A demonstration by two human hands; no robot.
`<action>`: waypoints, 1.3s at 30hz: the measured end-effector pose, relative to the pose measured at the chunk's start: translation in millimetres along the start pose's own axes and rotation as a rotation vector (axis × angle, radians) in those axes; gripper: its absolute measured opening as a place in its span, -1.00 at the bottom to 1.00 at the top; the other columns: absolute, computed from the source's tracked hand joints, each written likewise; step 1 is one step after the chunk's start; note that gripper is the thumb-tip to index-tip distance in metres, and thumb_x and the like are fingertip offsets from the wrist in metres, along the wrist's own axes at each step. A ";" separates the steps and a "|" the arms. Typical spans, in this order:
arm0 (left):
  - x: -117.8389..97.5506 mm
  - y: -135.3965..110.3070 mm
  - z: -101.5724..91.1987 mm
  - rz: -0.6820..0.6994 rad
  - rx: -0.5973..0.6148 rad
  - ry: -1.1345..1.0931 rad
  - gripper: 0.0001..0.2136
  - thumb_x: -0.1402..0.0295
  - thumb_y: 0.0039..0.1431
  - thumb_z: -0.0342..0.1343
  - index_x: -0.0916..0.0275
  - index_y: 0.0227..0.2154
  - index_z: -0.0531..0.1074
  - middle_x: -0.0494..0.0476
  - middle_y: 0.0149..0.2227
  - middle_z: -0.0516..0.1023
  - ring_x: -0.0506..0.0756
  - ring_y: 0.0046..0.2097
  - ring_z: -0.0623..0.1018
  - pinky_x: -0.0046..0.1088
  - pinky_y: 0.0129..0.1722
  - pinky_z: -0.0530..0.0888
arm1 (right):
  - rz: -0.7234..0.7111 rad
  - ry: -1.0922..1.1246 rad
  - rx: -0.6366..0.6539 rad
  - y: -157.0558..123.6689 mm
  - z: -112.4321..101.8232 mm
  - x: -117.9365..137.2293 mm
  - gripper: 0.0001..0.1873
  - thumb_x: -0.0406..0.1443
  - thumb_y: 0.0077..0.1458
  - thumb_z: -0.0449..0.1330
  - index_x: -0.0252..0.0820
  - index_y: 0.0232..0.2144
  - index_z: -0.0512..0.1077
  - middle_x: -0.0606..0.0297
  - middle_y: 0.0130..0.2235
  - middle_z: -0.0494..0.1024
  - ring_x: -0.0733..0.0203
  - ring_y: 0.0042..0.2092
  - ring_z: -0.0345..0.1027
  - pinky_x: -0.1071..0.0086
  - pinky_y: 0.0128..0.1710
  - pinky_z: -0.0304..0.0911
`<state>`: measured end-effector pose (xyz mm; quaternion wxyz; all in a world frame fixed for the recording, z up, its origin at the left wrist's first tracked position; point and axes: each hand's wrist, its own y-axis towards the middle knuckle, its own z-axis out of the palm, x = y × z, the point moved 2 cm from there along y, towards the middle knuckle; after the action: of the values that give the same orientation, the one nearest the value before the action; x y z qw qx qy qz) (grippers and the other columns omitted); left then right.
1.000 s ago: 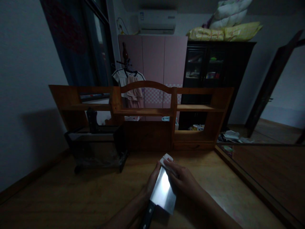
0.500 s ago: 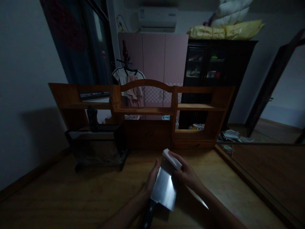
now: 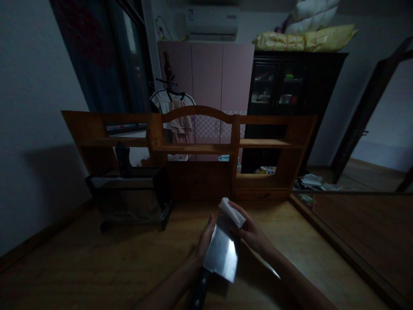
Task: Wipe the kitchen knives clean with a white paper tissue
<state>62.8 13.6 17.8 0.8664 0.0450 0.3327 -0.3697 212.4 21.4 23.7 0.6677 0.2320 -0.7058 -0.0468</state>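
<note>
A cleaver (image 3: 220,254) with a broad shiny blade and a black riveted handle is held above the wooden surface, its handle pointing down towards me. My left hand (image 3: 204,243) supports the blade along its left edge, thumb up beside it and the other fingers hidden behind the metal. Folded over the blade's far end is a white cloth or tissue (image 3: 232,214). My right hand (image 3: 254,234) pinches this white piece against the blade, fingers on its right side. Beneath the right forearm shows a thin bright streak that I cannot make out.
A dark box-like stand (image 3: 129,198) with an upright black handle (image 3: 124,159) stands at left on the wooden surface (image 3: 129,262). Behind it runs a wooden shelf unit (image 3: 200,148). A raised wooden edge (image 3: 335,241) borders the right side. Pink and black cabinets stand further back.
Both hands and the cleaver sit slightly higher and further left in the picture; the whole view has shifted a little too. Both grips look much the same.
</note>
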 end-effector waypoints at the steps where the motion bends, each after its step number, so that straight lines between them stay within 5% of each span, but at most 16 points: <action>1: 0.3 0.4 -0.7 0.000 -0.003 -0.007 -0.44 -0.12 0.12 -0.09 0.36 -0.56 0.41 0.09 -0.69 0.41 -0.02 -0.66 0.38 -0.54 -0.59 0.24 | 0.007 0.004 0.004 0.3 0.0 0.9 -0.35 -0.23 0.04 0.22 0.02 0.18 0.16 0.26 0.24 0.20 0.03 0.16 0.18 0.12 0.13 0.11; 4: 1.4 1.9 -1.9 0.022 0.000 -0.042 -0.43 -0.11 0.13 -0.10 0.37 -0.56 0.42 0.12 -0.69 0.42 0.02 -0.65 0.40 -0.50 -0.56 0.28 | 0.022 -0.033 0.003 0.9 -1.3 1.6 -0.50 -0.18 0.11 0.16 -0.04 0.11 0.29 0.23 0.18 0.31 0.00 0.15 0.20 0.08 0.16 0.05; 8: 2.1 3.4 -2.6 0.066 0.022 -0.085 -0.48 -0.04 0.18 -0.09 0.38 -0.43 0.48 0.24 -0.51 0.55 0.16 -0.40 0.56 -0.39 -0.30 0.41 | -0.002 -0.166 0.054 -2.4 1.6 1.8 -0.58 -0.13 0.18 0.07 -0.07 0.07 0.36 0.20 0.09 0.42 -0.03 0.10 0.28 0.00 0.13 0.10; 16: 1.6 7.4 -12.8 0.075 0.058 -0.177 -0.51 0.00 0.17 -0.04 0.41 -0.26 0.49 0.34 -0.31 0.58 0.29 -0.13 0.54 -0.22 -0.02 0.33 | -0.057 -0.480 0.178 -11.9 22.2 20.8 -0.54 -0.10 0.28 -0.11 -0.05 0.15 0.25 0.24 0.18 0.30 0.05 0.20 0.15 0.05 0.20 0.02; 27: 2.1 10.5 -18.6 0.030 0.040 -0.209 -0.57 0.07 0.18 -0.01 0.41 -0.25 0.49 0.29 -0.33 0.59 0.24 -0.20 0.57 -0.26 -0.05 0.36 | -0.132 -0.647 0.197 -16.5 22.9 29.4 -0.52 -0.11 0.31 -0.18 -0.08 0.18 0.20 0.22 0.18 0.31 0.07 0.23 0.09 0.07 0.23 0.01; 39: 1.0 12.6 -23.2 0.185 -0.244 -0.141 -0.78 0.37 0.17 0.01 0.41 -0.34 0.50 0.19 -0.38 0.60 0.08 -0.36 0.57 -0.43 -0.14 0.41 | -0.249 -0.738 0.298 -12.1 27.0 35.3 -0.55 -0.20 0.31 -0.16 0.01 0.22 0.11 0.32 0.24 0.20 0.12 0.26 0.03 0.09 0.25 -0.04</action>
<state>59.1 29.6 -2.9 0.9169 -0.0564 0.3081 -0.2475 189.6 -9.6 48.8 0.3184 0.3772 -0.8634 -0.1045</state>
